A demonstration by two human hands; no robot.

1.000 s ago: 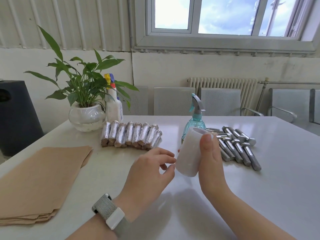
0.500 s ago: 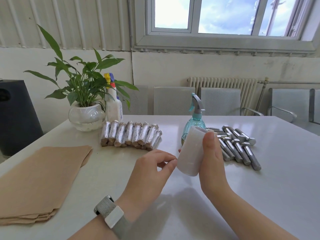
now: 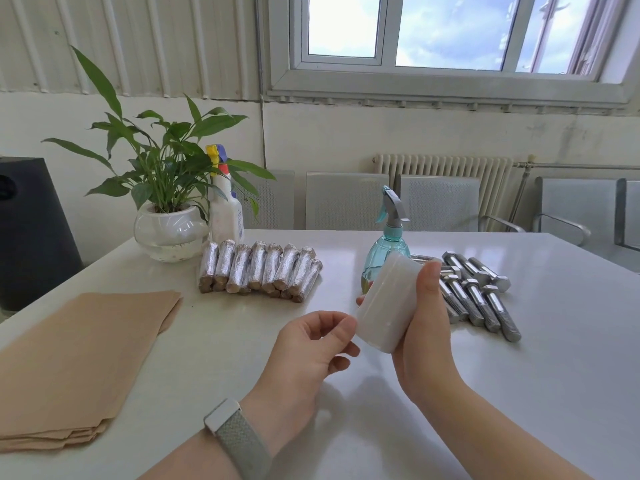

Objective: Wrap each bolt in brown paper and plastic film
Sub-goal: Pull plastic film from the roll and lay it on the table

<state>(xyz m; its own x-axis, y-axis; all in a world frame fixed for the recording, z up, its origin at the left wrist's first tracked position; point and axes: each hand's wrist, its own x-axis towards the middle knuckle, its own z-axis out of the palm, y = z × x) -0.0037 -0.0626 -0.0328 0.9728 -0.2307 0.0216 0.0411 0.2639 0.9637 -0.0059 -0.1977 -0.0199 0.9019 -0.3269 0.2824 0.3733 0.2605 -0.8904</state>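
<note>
Hands: right hand (image 3: 420, 327) grips the roll of plastic film (image 3: 385, 303) above the table (image 3: 519, 393), thumb laid along its near side and fingers curled behind it; left hand (image 3: 311, 348) has thumb and forefinger drawn close together at the roll's lower left edge, and I cannot tell whether they have hold of any film.
Step in hand: judging by that pose, finding and picking loose the free end of the film, before any bolt is taken up.
Next move: likely calls for catching the thin edge with a fingertip or nail and peeling a length off while the right hand keeps the roll from turning; clear film tends to cling back on itself, so a slow pull should serve best.
Wrapped bolts (image 3: 259, 271): a row lying side by side near the plant pot (image 3: 169, 233), brown paper showing at their near ends under shiny film.
Bare bolts (image 3: 478, 296): a loose group on the table beyond the right hand, not yet wrapped.
Brown paper (image 3: 79, 358): a stack of sheets at the left of the table, well apart from both hands.
Other things: a teal spray bottle (image 3: 384, 247) behind the roll; a white spray bottle (image 3: 225, 209) beside the plant.
Writing: a label on the white bottle is too small to read; none shows elsewhere.
</note>
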